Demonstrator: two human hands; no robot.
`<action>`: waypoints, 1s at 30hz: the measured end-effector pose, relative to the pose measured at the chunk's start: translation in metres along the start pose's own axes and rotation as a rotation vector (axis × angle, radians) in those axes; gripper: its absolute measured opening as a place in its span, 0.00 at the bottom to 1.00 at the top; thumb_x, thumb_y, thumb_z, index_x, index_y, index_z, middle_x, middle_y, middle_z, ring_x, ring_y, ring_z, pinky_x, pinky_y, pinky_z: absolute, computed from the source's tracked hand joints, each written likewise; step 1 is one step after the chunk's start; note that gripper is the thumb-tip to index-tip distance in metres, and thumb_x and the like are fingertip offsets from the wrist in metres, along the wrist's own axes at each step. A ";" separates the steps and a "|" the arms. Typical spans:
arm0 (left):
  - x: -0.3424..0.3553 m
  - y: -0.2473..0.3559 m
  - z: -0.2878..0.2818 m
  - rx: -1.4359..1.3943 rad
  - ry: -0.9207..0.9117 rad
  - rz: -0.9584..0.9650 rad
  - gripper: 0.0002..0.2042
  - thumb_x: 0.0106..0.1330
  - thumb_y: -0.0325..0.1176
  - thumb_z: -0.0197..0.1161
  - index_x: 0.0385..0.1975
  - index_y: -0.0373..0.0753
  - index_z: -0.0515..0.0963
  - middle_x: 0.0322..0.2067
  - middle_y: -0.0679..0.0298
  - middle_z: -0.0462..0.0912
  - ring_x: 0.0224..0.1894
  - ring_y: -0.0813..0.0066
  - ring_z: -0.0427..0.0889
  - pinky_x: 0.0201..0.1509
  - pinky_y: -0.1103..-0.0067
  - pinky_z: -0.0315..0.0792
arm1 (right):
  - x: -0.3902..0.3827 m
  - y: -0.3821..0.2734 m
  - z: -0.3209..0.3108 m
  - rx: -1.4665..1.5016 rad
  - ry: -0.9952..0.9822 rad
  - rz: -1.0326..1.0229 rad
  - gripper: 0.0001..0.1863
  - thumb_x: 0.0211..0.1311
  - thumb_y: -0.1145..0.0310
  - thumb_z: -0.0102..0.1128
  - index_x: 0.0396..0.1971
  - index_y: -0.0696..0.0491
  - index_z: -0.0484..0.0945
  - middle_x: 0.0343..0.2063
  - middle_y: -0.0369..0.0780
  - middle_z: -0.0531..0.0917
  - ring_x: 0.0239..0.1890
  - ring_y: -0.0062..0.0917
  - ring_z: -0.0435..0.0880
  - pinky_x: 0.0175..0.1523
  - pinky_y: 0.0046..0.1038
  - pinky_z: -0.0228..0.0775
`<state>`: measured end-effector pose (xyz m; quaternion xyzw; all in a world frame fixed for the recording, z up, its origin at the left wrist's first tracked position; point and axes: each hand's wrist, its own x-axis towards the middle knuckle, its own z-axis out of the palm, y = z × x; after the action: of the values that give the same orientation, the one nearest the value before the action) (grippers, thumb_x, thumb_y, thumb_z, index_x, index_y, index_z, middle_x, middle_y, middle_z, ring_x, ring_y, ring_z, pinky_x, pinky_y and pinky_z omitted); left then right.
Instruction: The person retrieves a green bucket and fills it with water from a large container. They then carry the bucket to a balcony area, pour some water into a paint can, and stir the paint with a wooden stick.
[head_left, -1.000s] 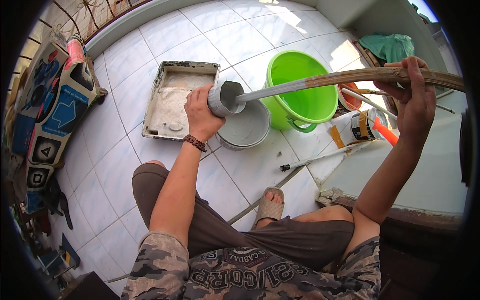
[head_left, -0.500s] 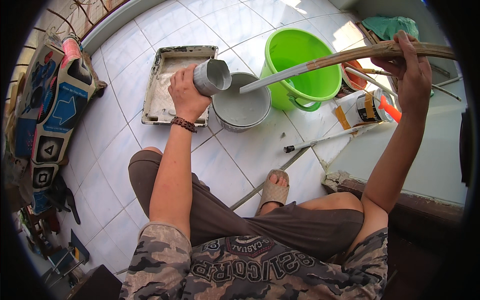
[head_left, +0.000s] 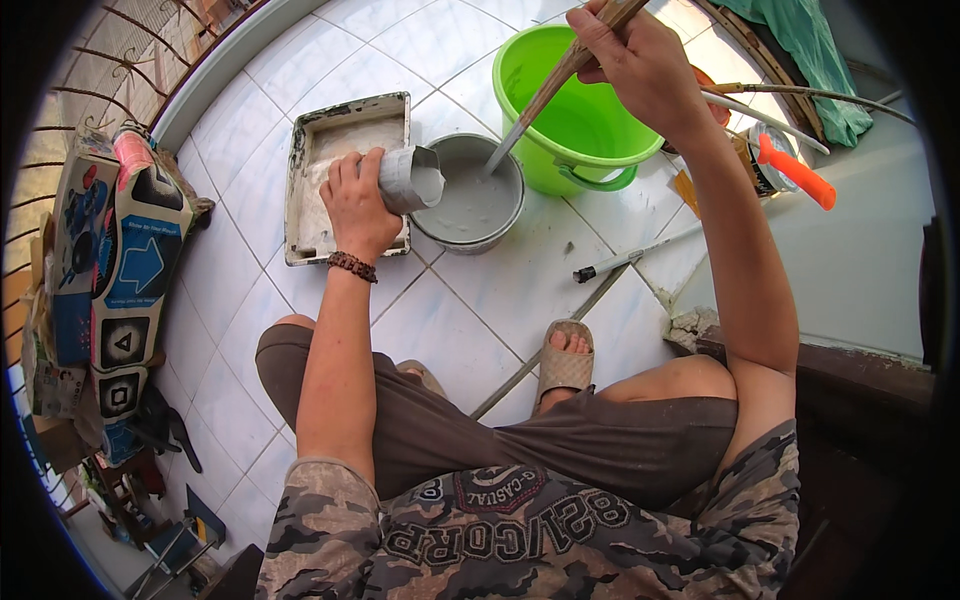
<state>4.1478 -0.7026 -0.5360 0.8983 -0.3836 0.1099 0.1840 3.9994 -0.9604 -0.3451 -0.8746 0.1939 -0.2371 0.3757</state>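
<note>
In my left hand (head_left: 358,205) is a small grey-coated cup (head_left: 408,180), tipped on its side with its mouth toward the paint bucket (head_left: 470,238). That bucket holds grey paint (head_left: 462,195). My right hand (head_left: 645,75) grips a wooden stick (head_left: 555,82) near its upper part. The stick slants down to the left, and its grey-coated lower end dips into the paint. Behind my left hand lies a paint tray (head_left: 300,225) with a dark, chipped rim. A bright green bucket (head_left: 515,150) stands just right of the paint bucket, below my right hand.
A roller pole (head_left: 625,258) lies on the tiled floor at the right. Near it are an orange-handled tool (head_left: 800,175), a white can (head_left: 772,150) and a green cloth (head_left: 805,60). A printed cardboard box (head_left: 135,250) stands at the left.
My right hand has swung inward, turning the stick from nearly level to steep, with its end now down in the paint. The cup stays in my left hand, tilted toward the bucket.
</note>
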 end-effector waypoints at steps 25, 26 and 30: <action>0.017 0.033 -0.035 0.418 0.050 0.428 0.35 0.45 0.15 0.58 0.59 0.47 0.67 0.56 0.55 0.66 0.64 0.54 0.60 0.64 0.58 0.54 | 0.006 0.011 0.015 -0.023 -0.110 -0.142 0.15 0.67 0.61 0.53 0.35 0.61 0.77 0.25 0.52 0.81 0.31 0.46 0.80 0.37 0.39 0.70; 0.022 0.034 -0.039 0.431 0.070 0.456 0.35 0.45 0.15 0.58 0.59 0.47 0.67 0.56 0.55 0.66 0.64 0.54 0.60 0.64 0.58 0.55 | 0.006 0.012 0.017 -0.011 -0.123 -0.138 0.15 0.67 0.61 0.54 0.35 0.61 0.77 0.25 0.52 0.81 0.31 0.46 0.80 0.37 0.39 0.70; 0.038 0.047 -0.055 0.501 0.113 0.561 0.35 0.47 0.17 0.59 0.60 0.48 0.65 0.57 0.58 0.65 0.64 0.57 0.60 0.64 0.60 0.56 | 0.006 0.023 0.028 0.051 -0.172 -0.133 0.15 0.66 0.61 0.54 0.34 0.61 0.77 0.24 0.51 0.80 0.29 0.45 0.79 0.36 0.39 0.70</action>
<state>4.1360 -0.7342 -0.4618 0.7681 -0.5649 0.2959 -0.0579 4.0162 -0.9628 -0.3777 -0.8928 0.0965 -0.1905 0.3966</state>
